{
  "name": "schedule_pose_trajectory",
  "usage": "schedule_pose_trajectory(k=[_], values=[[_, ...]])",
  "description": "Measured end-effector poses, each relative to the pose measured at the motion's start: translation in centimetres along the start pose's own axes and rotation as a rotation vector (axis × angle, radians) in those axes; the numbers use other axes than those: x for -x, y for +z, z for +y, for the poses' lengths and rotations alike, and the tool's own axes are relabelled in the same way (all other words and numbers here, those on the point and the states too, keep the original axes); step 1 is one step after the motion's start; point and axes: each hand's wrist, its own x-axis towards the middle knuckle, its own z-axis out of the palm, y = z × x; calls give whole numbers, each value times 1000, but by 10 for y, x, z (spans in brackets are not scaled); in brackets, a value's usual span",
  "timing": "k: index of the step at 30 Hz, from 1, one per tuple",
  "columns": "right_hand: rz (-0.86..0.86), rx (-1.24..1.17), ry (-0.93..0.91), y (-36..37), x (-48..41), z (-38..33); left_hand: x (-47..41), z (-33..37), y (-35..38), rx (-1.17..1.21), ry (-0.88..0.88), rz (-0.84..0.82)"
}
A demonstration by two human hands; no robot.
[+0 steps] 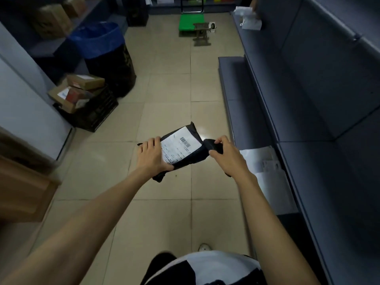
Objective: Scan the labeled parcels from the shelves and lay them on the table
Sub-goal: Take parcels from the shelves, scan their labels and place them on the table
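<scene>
Head view. Parcel (193, 156), a black poly mailer, is held in mid-air over the tiled floor (168, 89) near frame centre, label (178, 147) face-up.

Hands: left hand (151, 156) grips the mailer's 9 o'clock edge, thumb pressed on the label's lower corner. Right hand (228, 157) is curled round a dark item (214, 147) at the mailer's 3 o'clock end. I cannot tell whether that is the bag's folded flap or a separate scanner.

Step in hand (judgement): presenting the label for a scan.
- Pull the film taut between both hands so the barcode (185, 142) lies flat and unwrinkled.
- Keep the left thumb off the printed area.
- Tilt the label away from the bright floor glare at 1 o'clock of the parcel.

Destination (judgement): a wooden surface (22, 182) at 9 o'clock may be the worktop; only its corner shows.

Shelves (308, 89) run along 3 o'clock; white parcels (261, 159) lie on the lowest tier at 4 o'clock.

Writing: the label carries a barcode at its upper right and rows of small print below, all too blurred to read. No brand is legible. Cartons in the crate (92, 114) at 10 o'clock bear labels, also unreadable.
</scene>
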Motion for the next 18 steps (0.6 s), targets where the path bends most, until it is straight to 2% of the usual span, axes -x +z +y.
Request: schedule_pose_trajectory(k=[4, 10, 18], values=[[-55, -13, 28, 10, -67, -2, -71, -12, 11, 3, -2, -51], [-53, -42, 54, 17, -184, -39, -208, -46, 9, -7, 46, -78], [28, -65, 122, 0, -378, -121, -445, -80, -28, 46, 143, -51]])
